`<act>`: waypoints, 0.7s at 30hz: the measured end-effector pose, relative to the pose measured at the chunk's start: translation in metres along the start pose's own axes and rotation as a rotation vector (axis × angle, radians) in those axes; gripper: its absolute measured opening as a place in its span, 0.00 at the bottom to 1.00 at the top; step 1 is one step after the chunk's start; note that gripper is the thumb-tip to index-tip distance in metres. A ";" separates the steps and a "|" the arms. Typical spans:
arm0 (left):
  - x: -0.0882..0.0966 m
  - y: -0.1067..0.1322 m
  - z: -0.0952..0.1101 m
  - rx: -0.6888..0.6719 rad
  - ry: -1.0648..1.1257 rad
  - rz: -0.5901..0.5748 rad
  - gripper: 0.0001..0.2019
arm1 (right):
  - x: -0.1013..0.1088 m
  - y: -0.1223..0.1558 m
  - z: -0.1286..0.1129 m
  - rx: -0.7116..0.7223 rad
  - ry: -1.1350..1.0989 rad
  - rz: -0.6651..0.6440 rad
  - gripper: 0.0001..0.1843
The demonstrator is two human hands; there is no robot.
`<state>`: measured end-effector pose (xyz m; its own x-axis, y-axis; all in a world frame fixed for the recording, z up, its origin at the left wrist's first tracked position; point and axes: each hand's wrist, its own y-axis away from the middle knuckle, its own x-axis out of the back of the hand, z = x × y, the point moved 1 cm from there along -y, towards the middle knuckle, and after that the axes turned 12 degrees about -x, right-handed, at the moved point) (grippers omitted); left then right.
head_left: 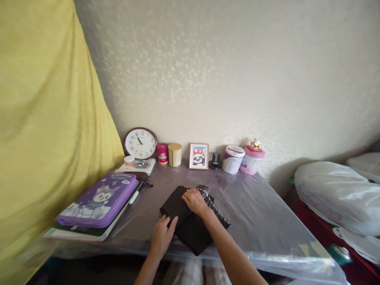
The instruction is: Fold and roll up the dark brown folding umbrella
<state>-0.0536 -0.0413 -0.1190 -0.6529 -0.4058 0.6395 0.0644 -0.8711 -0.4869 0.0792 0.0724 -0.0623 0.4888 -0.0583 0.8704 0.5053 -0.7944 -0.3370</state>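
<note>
A black cloth item with a black-and-white striped trim lies partly folded on the table in front of me. Its exact kind is not clear. My left hand holds its lower left edge, thumb on top and fingers partly under the fold. Across the upper part rests my right hand, its fingers curled onto the cloth near the striped trim. A small shiny bit shows beside the right hand's knuckles, too small to name.
A purple zip case lies on books at the left, by a yellow curtain. Along the wall stand a clock, tins, a framed panda picture and tubs. White plastic bags sit right of the table.
</note>
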 end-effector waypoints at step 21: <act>0.000 0.003 0.000 0.074 0.062 0.072 0.18 | 0.075 0.084 0.051 -0.206 -0.287 0.024 0.13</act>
<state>-0.0536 -0.0435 -0.1203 -0.6898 -0.4524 0.5653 0.1671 -0.8592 -0.4836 0.1946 0.0324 -0.0438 0.6933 0.0708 0.7172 0.3519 -0.9017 -0.2511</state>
